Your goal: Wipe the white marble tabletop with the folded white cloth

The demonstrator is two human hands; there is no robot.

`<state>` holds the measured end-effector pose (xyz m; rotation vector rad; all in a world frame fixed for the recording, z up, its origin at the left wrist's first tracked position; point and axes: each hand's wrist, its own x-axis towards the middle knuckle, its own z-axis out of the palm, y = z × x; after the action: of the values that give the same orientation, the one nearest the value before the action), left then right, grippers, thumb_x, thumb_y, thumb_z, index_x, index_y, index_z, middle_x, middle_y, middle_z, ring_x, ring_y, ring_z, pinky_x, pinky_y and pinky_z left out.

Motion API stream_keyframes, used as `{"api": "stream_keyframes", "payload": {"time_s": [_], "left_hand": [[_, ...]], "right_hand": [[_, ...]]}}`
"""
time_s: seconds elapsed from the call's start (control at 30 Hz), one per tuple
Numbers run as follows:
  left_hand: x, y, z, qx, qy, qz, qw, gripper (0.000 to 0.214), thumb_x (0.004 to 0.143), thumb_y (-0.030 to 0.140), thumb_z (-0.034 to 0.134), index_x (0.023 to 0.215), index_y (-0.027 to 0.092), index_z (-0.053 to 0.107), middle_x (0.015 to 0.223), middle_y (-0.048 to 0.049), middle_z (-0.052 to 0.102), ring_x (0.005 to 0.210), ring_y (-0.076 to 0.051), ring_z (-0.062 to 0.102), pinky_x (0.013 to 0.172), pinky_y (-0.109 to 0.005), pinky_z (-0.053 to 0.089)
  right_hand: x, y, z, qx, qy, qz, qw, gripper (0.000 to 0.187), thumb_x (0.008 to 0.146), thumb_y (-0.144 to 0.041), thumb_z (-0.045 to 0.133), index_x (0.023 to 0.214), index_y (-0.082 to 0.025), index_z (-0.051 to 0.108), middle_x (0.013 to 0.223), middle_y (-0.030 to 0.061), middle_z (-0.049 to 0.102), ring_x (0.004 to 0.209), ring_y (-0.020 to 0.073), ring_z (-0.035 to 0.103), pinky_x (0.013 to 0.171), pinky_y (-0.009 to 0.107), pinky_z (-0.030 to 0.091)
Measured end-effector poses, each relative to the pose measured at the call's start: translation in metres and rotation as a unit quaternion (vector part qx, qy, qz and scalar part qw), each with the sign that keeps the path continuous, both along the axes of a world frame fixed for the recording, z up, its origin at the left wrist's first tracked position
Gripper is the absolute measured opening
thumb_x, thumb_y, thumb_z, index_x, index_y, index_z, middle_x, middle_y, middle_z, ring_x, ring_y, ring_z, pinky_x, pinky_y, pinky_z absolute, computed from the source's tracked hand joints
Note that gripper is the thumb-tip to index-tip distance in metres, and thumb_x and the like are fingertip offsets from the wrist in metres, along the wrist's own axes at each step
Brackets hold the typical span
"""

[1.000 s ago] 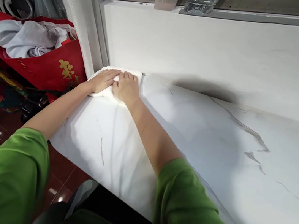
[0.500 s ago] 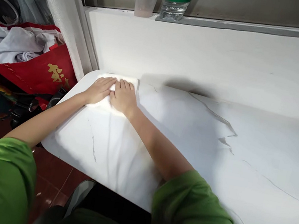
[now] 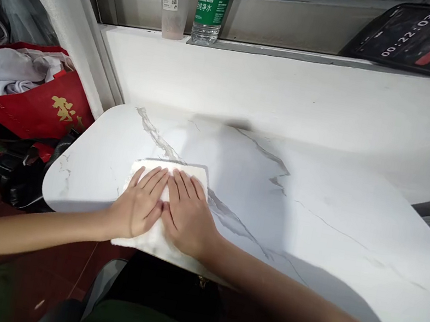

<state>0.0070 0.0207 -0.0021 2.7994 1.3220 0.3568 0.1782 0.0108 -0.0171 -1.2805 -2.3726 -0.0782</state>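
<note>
Where left grip (image 3: 137, 207) and right grip (image 3: 190, 220) rest flat, unclenched, white cloth (image 3: 155, 240) spreads squarish beneath.

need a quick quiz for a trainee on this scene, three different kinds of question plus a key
1. Multiple choice: on the white cloth, how are the left hand and right hand placed? a) as fists, b) palms up, c) flat, side by side
2. True or false: the green-labelled bottle lies on its side.
3. Fill in: in the picture, the red bag is to the ____ of the white table.

Key: 1. c; 2. false; 3. left
</note>
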Motion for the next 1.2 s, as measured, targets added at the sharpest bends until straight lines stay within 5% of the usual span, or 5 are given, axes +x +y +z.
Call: {"api": "stream_keyframes", "payload": {"time_s": [0.37, 0.57, 0.7, 0.83, 1.2], "left_hand": [[0.045, 0.190, 0.007, -0.045, 0.018, 0.024, 0.999, 0.057, 0.092, 0.020, 0.028, 0.148, 0.010, 0.038, 0.157, -0.0131, 0.038, 0.146, -0.023, 0.032, 0.122, -0.046, 0.020], [0.063, 0.231, 0.006, -0.053, 0.013, 0.022, 0.998, 0.059, 0.091, 0.018, 0.029, 0.149, 0.007, 0.037, 0.157, -0.0137, 0.039, 0.146, -0.022, 0.032, 0.121, -0.043, 0.021], [0.063, 0.221, 0.006, -0.049, 0.014, 0.021, 0.998, 0.058, 0.092, 0.020, 0.030, 0.149, 0.010, 0.037, 0.158, -0.0118, 0.037, 0.147, -0.021, 0.030, 0.122, -0.043, 0.019], [0.068, 0.186, 0.006, -0.034, 0.027, 0.012, 0.999, 0.057, 0.094, 0.020, 0.030, 0.149, 0.007, 0.036, 0.158, -0.0146, 0.036, 0.147, -0.023, 0.031, 0.122, -0.044, 0.019], [0.094, -0.006, 0.008, 0.019, 0.068, -0.048, 0.996, 0.058, 0.100, 0.026, 0.024, 0.148, -0.005, 0.035, 0.157, -0.0225, 0.034, 0.148, -0.034, 0.027, 0.121, -0.056, 0.016]], "right_hand": [[0.023, 0.181, 0.000, -0.025, 0.010, -0.091, 0.995, 0.047, 0.088, -0.018, 0.036, 0.128, -0.002, 0.056, 0.135, 0.0236, 0.058, 0.126, 0.0334, 0.050, 0.109, 0.047, 0.033], [0.033, 0.214, -0.001, -0.036, 0.020, -0.131, 0.991, 0.045, 0.089, -0.017, 0.035, 0.127, -0.004, 0.055, 0.134, 0.0225, 0.059, 0.125, 0.0320, 0.050, 0.109, 0.046, 0.032], [0.037, 0.203, -0.002, -0.043, 0.018, -0.125, 0.991, 0.049, 0.092, -0.020, 0.033, 0.133, -0.001, 0.052, 0.142, 0.0227, 0.053, 0.132, 0.0321, 0.046, 0.112, 0.047, 0.029], [0.048, 0.171, -0.002, -0.039, 0.001, -0.118, 0.992, 0.053, 0.092, -0.021, 0.032, 0.135, 0.002, 0.051, 0.145, 0.0235, 0.051, 0.134, 0.0327, 0.044, 0.113, 0.047, 0.028], [0.090, -0.017, 0.001, -0.004, -0.022, -0.050, 0.999, 0.053, 0.094, -0.025, 0.033, 0.138, -0.002, 0.050, 0.147, 0.0208, 0.050, 0.140, 0.0296, 0.041, 0.116, 0.051, 0.032]]}}
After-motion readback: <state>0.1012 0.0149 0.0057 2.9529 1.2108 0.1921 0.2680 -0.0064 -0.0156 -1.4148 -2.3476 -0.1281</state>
